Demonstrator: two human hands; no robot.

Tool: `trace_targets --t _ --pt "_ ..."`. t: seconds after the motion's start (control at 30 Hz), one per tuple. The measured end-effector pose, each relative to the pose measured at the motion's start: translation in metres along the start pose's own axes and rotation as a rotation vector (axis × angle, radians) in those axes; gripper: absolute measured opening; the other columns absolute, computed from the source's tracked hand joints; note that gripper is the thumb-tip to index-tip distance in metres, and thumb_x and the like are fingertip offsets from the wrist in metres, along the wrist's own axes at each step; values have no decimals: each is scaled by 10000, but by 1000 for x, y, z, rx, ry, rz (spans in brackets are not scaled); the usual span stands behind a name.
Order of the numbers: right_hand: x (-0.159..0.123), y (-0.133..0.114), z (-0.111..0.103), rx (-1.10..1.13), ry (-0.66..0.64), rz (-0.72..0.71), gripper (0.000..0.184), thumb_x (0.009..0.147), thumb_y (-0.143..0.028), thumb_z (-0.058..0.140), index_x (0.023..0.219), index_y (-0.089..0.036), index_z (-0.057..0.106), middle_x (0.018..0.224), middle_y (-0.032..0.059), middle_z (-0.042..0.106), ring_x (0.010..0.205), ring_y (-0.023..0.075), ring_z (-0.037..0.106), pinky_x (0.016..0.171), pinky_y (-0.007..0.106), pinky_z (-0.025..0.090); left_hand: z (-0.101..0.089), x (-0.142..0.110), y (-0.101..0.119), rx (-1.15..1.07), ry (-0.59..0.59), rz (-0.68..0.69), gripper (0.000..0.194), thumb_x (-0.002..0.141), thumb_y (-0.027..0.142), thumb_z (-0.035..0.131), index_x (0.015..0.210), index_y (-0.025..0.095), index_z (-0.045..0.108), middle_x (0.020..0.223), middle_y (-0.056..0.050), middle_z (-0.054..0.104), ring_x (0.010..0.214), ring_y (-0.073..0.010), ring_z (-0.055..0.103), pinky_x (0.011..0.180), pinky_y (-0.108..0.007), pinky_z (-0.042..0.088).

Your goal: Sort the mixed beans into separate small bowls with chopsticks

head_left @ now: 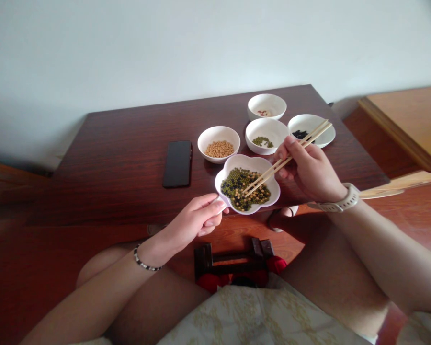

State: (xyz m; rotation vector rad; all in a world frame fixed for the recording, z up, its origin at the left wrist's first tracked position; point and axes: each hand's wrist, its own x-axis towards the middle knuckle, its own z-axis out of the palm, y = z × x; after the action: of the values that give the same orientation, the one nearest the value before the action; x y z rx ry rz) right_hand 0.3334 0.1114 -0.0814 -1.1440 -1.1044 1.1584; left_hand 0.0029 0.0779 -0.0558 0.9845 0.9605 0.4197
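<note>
My left hand [204,214] is closed around the short handle of a white flower-shaped bowl [273,189] at the table's near edge. Mixed green, dark and yellow beans [237,184] lie in it. In my right hand [305,165] is a pair of wooden chopsticks [290,154], slanting down to the left with their tips among the beans. Beyond the handled bowl stand a round bowl [201,143] of yellow soybeans, a bowl [251,139] with a few green beans, and a bowl [326,136] holding dark pieces, partly covered by the chopsticks.
A farther white bowl [251,108] has some reddish and pale bits at its bottom. A black phone [177,164] lies left of the soybeans on the dark wooden table [122,153]. Behind is a pale wall [201,48]; a lighter wooden piece of furniture [413,120] stands right.
</note>
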Motion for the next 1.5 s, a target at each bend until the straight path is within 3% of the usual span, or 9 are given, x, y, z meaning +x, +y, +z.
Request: trace_targets --t 0.27,0.4,0.53,0.67,0.83,0.93,1.07,1.4,1.5 --pt "22 -2 -2 -2 123 -93 673 1051 -907 981 891 -321 691 825 41 674 623 196 611 430 352 433 4 -2 3 23 0 -2 327 1199 520 814 1041 237 771 762 67 412 644 -142 234 589 -292 164" --pt "46 -6 8 85 205 -247 638 1104 -827 965 883 -304 673 930 35 693 650 157 616 437 320 391 5 -2 10 31 -11 -20 353 1191 534 842 1018 238 758 752 65 426 650 -140 246 600 -292 167" --pt "70 -4 27 127 209 -316 640 1143 -837 932 927 -297 666 907 11 680 690 149 680 531 286 518 8 -2 13 40 -34 -34 361 1178 534 869 1016 234 749 745 69 427 649 -136 253 604 -292 165" --pt "81 2 37 123 175 -324 718 1066 -973 925 943 -300 705 777 -17 647 655 157 698 541 263 546 10 -1 9 29 12 4 397 1180 574 839 993 239 735 732 71 403 643 -138 211 599 -301 128" --pt "60 -11 29 103 181 -283 728 1065 -970 926 879 -302 705 776 13 657 633 173 639 503 308 483 8 0 9 33 -14 -4 387 1165 563 882 993 244 747 734 65 423 636 -136 238 585 -286 150" --pt "36 -24 23 76 81 -226 696 1149 -926 852 875 -304 702 774 33 657 606 177 587 482 344 445 6 -1 11 33 -9 3 382 1166 552 878 982 245 743 740 64 423 632 -135 252 585 -281 174" --pt "12 -30 18 56 -84 -143 697 1125 -899 883 819 -297 710 794 35 637 530 170 517 438 394 394 4 -2 10 33 -15 -1 358 1206 534 816 1002 245 753 762 54 439 636 -140 266 588 -278 187" --pt "-4 -29 8 -97 -362 26 701 1087 -932 919 849 -283 807 666 52 714 549 202 611 503 351 519 5 2 7 40 -33 -8 361 1221 538 799 1034 232 755 782 57 447 651 -136 270 606 -284 176" --pt "0 -26 6 -140 -332 17 712 1058 -961 935 872 -282 829 685 61 761 586 218 682 530 347 569 6 3 8 54 -34 -14 366 1209 557 800 1028 243 747 773 57 445 639 -139 268 597 -287 174"
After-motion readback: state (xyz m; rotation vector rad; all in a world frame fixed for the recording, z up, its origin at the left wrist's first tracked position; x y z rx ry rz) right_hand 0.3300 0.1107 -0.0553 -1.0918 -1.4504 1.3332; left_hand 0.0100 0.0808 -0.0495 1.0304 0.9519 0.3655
